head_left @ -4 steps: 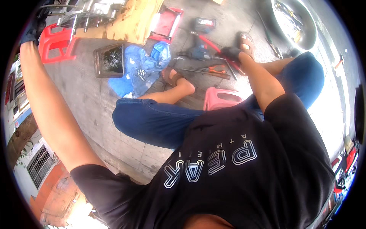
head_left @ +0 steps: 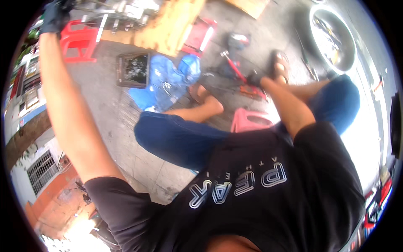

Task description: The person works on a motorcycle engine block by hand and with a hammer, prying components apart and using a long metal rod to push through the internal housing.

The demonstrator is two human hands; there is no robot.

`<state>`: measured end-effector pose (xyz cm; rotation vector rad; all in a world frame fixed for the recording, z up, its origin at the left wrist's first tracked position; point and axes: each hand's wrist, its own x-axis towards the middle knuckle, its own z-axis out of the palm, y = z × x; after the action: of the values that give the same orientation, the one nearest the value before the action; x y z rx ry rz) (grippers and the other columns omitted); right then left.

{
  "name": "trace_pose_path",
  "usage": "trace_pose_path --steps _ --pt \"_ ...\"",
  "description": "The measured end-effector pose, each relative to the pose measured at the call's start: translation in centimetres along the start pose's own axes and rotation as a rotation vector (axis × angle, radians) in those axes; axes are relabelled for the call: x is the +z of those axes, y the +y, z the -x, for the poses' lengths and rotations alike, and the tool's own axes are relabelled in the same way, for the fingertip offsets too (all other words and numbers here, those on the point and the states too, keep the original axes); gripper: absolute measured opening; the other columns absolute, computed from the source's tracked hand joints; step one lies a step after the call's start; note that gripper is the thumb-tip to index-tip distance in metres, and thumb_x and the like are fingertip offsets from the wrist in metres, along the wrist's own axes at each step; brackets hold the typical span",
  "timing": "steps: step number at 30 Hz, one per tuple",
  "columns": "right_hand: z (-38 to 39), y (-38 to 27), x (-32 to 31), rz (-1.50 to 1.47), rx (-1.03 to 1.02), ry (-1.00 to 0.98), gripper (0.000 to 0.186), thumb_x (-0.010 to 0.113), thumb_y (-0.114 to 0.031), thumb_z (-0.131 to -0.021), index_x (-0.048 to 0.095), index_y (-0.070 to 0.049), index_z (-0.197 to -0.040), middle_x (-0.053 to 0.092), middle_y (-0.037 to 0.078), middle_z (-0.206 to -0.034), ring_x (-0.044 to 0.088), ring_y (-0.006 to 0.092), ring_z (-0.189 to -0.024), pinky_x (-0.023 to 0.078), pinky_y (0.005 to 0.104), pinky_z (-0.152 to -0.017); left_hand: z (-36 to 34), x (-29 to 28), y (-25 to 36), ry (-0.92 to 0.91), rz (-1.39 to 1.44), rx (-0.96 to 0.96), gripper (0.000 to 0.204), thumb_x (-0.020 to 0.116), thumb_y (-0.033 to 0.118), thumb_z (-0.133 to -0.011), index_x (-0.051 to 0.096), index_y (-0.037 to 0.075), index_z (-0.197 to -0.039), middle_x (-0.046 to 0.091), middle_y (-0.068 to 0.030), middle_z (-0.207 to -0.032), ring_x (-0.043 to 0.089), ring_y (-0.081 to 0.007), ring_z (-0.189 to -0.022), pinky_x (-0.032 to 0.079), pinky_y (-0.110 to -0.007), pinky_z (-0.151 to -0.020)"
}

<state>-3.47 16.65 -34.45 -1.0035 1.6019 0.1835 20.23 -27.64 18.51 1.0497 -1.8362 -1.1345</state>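
Note:
My left hand [head_left: 56,19], in a dark glove, reaches out to the far left beside a metal engine-like part [head_left: 121,14]. Its fingers run into dark shapes at the upper rim, so their grip is hidden. My right hand [head_left: 254,78], also dark-gloved, is low over the ground between my feet. It appears closed round a long red-handled tool [head_left: 236,69], whose metal end points away to the left; blur hides the fingers. Close by lie a power drill [head_left: 227,70] and orange-handled pliers [head_left: 252,91].
A blue cloth [head_left: 161,80] with small metal pieces lies by a dark tray [head_left: 133,69]. Red stools [head_left: 79,44] [head_left: 199,35] flank flattened cardboard [head_left: 170,27]. A pink stool [head_left: 247,119] stands near my legs. A large metal basin [head_left: 354,46] holds parts at right.
The whole view has shifted, so the ground items sit lower and further right. My right hand has come nearer to me, and the red-handled tool has swung with it.

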Motion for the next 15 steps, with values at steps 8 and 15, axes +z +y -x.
trace_pose_path --steps 8,15 --pt "2.3 -8.5 -1.6 -0.089 -0.282 0.252 0.035 0.062 -0.036 -0.082 0.07 -0.007 -0.1 0.069 0.016 -0.096 0.064 0.0264 -0.089 0.048 0.0352 -0.082 -2.2 -5.6 -3.9 0.113 0.003 -0.144 0.018 0.051 0.021 -0.096 0.061 0.009 -0.106 0.061 -0.0028 -0.09 0.058 -0.0129 -0.079 0.049 -0.025 -0.066" --pt "8.6 -8.8 -30.7 0.172 -0.479 0.467 0.025 0.056 -0.011 -0.08 0.065 -0.004 -0.102 0.067 0.008 -0.089 0.061 0.0162 -0.077 0.049 0.03 -0.068 -3.9 -5.2 -5.3 -0.038 -0.034 -0.142 0.025 0.048 0.02 -0.096 0.059 0.009 -0.116 0.065 -0.0035 -0.104 0.052 -0.0084 -0.073 0.043 -0.021 -0.061"
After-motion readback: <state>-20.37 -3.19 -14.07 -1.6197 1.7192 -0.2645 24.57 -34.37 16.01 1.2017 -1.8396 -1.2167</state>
